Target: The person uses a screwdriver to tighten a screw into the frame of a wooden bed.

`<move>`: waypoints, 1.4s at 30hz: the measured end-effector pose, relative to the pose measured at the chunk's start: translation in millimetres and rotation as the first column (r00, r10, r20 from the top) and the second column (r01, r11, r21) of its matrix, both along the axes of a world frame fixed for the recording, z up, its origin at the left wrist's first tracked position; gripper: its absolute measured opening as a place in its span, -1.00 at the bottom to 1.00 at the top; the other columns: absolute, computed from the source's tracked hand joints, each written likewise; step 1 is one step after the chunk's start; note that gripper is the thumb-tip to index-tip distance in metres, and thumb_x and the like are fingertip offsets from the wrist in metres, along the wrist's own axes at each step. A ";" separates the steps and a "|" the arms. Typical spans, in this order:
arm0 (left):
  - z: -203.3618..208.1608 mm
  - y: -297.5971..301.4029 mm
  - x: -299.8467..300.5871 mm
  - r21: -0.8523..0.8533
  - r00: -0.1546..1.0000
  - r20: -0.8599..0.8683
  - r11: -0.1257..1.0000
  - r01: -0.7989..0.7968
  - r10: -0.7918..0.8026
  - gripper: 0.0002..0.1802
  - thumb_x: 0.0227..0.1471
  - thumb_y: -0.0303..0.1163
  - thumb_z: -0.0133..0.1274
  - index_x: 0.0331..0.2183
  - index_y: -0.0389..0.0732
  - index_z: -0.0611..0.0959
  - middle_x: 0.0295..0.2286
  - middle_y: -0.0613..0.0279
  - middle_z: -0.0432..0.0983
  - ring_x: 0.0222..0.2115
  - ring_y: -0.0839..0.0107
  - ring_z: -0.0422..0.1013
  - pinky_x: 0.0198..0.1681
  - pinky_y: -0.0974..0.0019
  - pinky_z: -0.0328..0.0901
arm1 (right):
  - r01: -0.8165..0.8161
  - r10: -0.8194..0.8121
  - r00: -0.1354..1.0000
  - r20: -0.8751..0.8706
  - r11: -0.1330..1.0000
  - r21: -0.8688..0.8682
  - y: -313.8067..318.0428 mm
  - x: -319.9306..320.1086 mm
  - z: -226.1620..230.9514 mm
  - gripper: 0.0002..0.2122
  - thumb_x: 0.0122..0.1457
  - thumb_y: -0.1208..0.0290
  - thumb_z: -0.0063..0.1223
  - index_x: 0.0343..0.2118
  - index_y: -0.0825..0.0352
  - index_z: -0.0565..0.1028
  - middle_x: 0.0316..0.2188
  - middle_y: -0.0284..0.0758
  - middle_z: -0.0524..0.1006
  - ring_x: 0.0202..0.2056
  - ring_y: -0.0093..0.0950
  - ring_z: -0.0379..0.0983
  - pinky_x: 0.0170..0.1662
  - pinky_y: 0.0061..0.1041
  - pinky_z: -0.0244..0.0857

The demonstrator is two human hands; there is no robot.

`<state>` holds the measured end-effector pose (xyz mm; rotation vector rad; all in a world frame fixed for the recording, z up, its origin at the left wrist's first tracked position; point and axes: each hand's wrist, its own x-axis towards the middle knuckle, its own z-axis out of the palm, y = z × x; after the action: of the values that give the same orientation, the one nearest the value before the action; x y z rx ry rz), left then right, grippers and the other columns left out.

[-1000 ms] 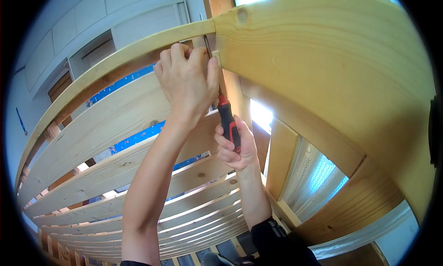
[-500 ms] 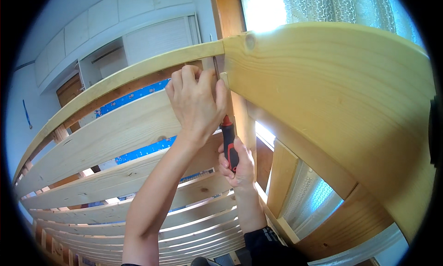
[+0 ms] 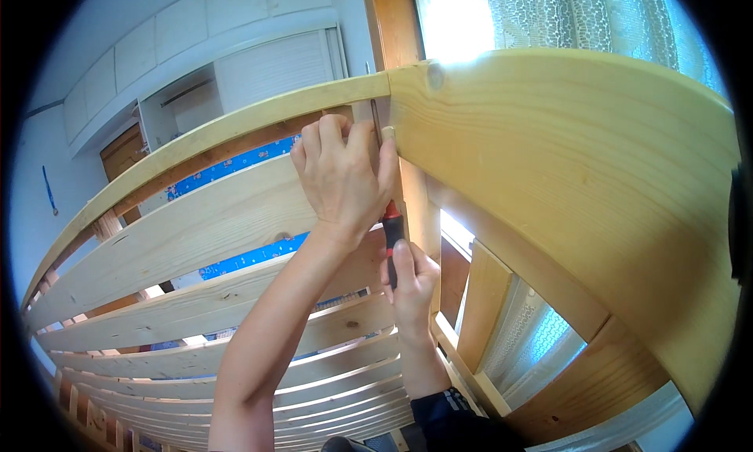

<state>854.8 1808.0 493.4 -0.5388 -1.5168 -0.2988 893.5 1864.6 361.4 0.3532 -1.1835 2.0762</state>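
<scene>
My right hand [image 3: 412, 275] is wrapped round the black and red handle of a screwdriver [image 3: 394, 228] held upright. Its thin metal shaft runs up to the underside of a pale wooden rail [image 3: 259, 124], close to where that meets a broad wooden board [image 3: 549, 138]. My left hand [image 3: 341, 165] is closed higher up, fingers curled, with the shaft passing between thumb and forefinger. The fingertips are turned away and hidden. The screwdriver's tip lies in the shadowed corner, and what it touches cannot be made out.
Parallel wooden slats [image 3: 180, 209] stretch below and to the left, with blue patterned cloth [image 3: 251, 256] showing through the gaps. A post [image 3: 420, 216] stands beside my right hand. Lace curtains [image 3: 580, 16] hang at the bright window. A white cupboard [image 3: 274, 63] is at the back.
My right hand has turned on the screwdriver handle, and its thumb now lies higher along it. The left hand keeps its place at the corner. The whole view has shifted slightly.
</scene>
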 end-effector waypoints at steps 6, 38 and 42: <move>-30.8 7.9 24.1 0.108 0.986 -0.139 0.989 0.103 -0.088 -0.73 -0.11 -0.32 0.11 -0.32 -0.26 0.55 -0.39 0.17 0.37 -0.29 0.24 0.29 -0.14 0.16 0.13 | -0.335 0.330 0.942 -0.056 0.928 -0.166 10.3 -0.5 -2.8 -0.70 0.19 0.25 -0.11 -0.56 0.39 0.39 -0.79 -0.42 0.31 -0.84 -0.72 0.08 -0.81 -0.71 -0.13; -46.2 23.8 14.7 0.813 0.191 0.266 0.326 0.482 -0.945 -0.69 0.16 -0.36 -0.21 -0.41 -0.39 0.53 -0.61 0.13 0.50 -0.57 0.49 0.43 -0.49 0.45 0.35 | -0.941 0.903 0.312 -0.295 0.252 -0.224 24.8 -18.5 -18.0 -0.59 0.23 0.04 -0.29 -0.33 0.37 0.37 -0.79 -0.38 0.27 -0.90 -0.67 0.01 -0.86 -0.71 -0.14; -49.8 23.2 12.8 0.802 0.153 0.337 0.368 0.471 -0.929 -0.63 0.19 -0.29 -0.25 -0.36 -0.40 0.54 -0.60 0.11 0.51 -0.57 0.48 0.44 -0.48 0.46 0.35 | -0.595 0.587 0.803 -0.108 0.800 -0.077 20.3 -8.6 -7.4 -0.66 0.23 0.16 -0.24 -0.47 0.39 0.34 -0.75 -0.40 0.31 -0.85 -0.69 0.08 -0.83 -0.71 -0.12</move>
<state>867.7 1831.2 443.7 -0.7370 -1.7245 -2.0045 884.9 1884.9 354.0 0.8367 -0.9828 2.6173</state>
